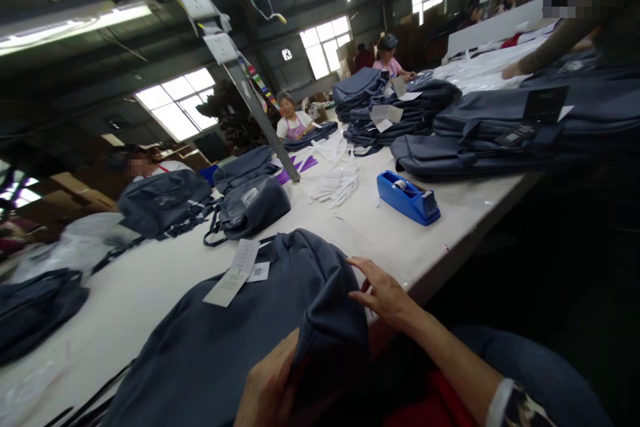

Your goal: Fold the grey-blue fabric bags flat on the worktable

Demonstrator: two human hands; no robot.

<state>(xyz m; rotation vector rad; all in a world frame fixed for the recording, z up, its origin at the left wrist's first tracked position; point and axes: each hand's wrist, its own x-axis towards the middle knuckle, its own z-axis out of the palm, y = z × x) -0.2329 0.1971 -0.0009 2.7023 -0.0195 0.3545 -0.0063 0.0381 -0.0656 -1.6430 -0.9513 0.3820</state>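
Observation:
A dark blue-grey fabric bag (225, 340) lies in front of me on the white table, its upper side creased near my hands. Two paper tags, a long one (234, 273) and a small white one (259, 272), rest on top of it. At the bottom, my left hand (270, 377) is closed on the bag's near edge, its fingertips hidden by the folded cloth. My right hand (383, 290) is at the bag's right end, thumb and fingers apart, with fingertips at the fabric.
A blue tape dispenser (407, 197) stands beyond my right hand. Stacked bags (395, 107) with tags cover the far right. White strips (335, 183) lie near a metal post (260, 113). A smaller bag (255, 207) sits left of it. Several people work around the table (165, 280).

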